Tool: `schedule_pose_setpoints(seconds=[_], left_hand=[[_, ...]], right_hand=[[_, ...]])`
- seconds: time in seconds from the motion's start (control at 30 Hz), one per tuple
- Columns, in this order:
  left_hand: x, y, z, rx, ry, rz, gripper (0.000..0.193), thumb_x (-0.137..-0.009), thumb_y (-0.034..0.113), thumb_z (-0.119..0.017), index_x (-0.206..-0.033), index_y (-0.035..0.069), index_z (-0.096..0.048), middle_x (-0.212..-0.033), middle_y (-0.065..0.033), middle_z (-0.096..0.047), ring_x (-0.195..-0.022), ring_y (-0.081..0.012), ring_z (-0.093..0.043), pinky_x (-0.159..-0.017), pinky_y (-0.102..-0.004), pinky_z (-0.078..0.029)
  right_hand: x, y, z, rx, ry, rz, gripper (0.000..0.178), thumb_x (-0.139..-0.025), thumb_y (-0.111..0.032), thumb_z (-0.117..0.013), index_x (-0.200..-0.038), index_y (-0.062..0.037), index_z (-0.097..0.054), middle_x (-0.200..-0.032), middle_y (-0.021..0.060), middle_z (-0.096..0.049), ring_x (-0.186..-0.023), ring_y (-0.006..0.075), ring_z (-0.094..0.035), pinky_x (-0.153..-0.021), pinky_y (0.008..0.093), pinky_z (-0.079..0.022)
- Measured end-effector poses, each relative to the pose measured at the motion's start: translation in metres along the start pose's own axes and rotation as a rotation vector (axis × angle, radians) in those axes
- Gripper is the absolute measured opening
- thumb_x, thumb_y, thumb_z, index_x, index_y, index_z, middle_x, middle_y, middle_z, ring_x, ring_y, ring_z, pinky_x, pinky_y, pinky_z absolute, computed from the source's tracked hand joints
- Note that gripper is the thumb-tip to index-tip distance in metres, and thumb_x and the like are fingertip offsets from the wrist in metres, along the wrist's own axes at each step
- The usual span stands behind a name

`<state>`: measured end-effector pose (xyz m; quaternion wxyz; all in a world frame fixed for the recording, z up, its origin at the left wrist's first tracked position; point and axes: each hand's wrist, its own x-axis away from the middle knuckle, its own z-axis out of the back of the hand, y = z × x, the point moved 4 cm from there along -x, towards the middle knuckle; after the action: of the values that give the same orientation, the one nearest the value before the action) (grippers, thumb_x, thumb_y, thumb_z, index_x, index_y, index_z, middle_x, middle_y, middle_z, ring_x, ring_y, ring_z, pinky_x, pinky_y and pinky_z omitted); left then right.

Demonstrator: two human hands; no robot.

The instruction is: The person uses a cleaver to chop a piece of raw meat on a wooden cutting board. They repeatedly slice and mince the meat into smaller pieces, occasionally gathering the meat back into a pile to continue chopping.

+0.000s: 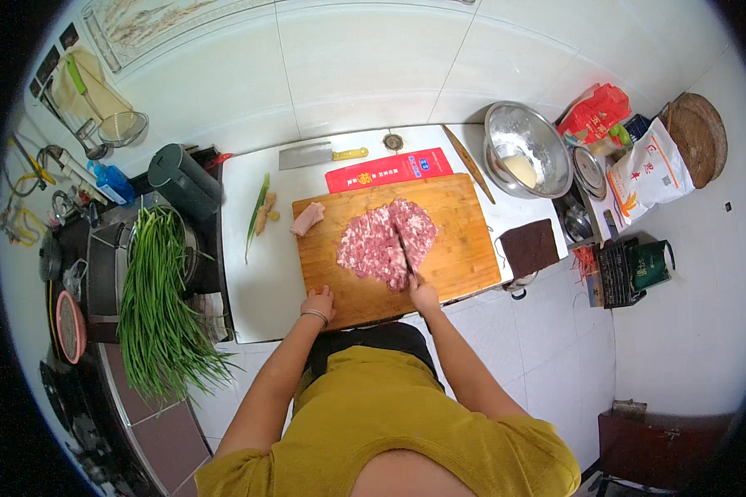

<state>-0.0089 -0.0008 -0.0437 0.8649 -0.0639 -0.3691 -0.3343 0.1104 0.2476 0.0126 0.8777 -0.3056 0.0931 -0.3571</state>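
Note:
A wide heap of chopped pink meat (369,244) covers the middle of the wooden cutting board (464,248). My right hand (423,296) is closed on the handle of a knife (404,246). Its dark blade, seen nearly edge-on, stands in the right half of the meat. At the board's near left edge my left hand (318,304) lies on the wood, holding nothing. A pale pink piece of meat (307,219) rests at the board's far left corner. Left of it, on the white counter, are ginger (265,213) and a green onion (255,225).
Behind the board lie a cleaver (305,156) and a red package (385,171). A wooden rolling pin (470,166) and a metal bowl with dough (522,171) are at the right. Long green chives (162,306) hang over the sink at left, near a dark container (184,180).

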Motion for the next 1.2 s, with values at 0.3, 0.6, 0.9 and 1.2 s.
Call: schedule_pose_setpoints(seconds=[0.3, 0.6, 0.9, 1.2], left_hand=[[0.001, -0.001, 0.005, 0.036, 0.046, 0.005, 0.052, -0.077, 0.031, -0.053, -0.124, 0.016, -0.038, -0.138, 0.0001, -0.022, -0.116, -0.0301, -0.035, -0.090, -0.0362, -0.040], [0.014, 0.003, 0.016, 0.073, 0.015, -0.006, 0.049, -0.078, 0.028, -0.051, -0.124, 0.012, -0.039, -0.138, 0.0004, -0.024, -0.116, -0.0308, -0.035, -0.091, -0.0362, -0.039], [0.009, -0.001, 0.010, 0.081, -0.029, 0.015, 0.054, -0.081, 0.032, -0.049, -0.128, 0.013, -0.032, -0.139, 0.0005, -0.021, -0.119, -0.0296, -0.031, -0.092, -0.0381, -0.038], [0.015, 0.000, 0.017, 0.102, -0.036, 0.002, 0.053, -0.080, 0.033, -0.049, -0.127, 0.015, -0.035, -0.139, 0.0009, -0.023, -0.118, -0.0280, -0.033, -0.093, -0.0341, -0.037]], right_hand=[[0.004, -0.043, 0.051, -0.219, -0.060, -0.027, 0.046, -0.088, -0.038, -0.034, -0.090, 0.0001, -0.059, -0.077, 0.0264, -0.057, -0.080, 0.0413, -0.055, -0.070, 0.0472, -0.042], [-0.008, -0.063, 0.075, -0.223, -0.107, -0.009, 0.052, -0.090, -0.037, -0.028, -0.074, 0.0049, -0.052, -0.063, 0.0244, -0.052, -0.062, 0.0387, -0.052, -0.058, 0.0423, -0.039], [-0.019, -0.068, 0.058, -0.096, -0.207, -0.103, 0.049, -0.089, -0.037, -0.033, -0.072, 0.0030, -0.056, -0.067, 0.0243, -0.056, -0.070, 0.0401, -0.055, -0.063, 0.0418, -0.041], [-0.024, -0.017, 0.000, 0.056, -0.188, -0.138, 0.063, -0.087, -0.048, -0.027, -0.080, 0.0055, -0.060, -0.075, 0.0292, -0.056, -0.077, 0.0433, -0.055, -0.069, 0.0461, -0.042]])
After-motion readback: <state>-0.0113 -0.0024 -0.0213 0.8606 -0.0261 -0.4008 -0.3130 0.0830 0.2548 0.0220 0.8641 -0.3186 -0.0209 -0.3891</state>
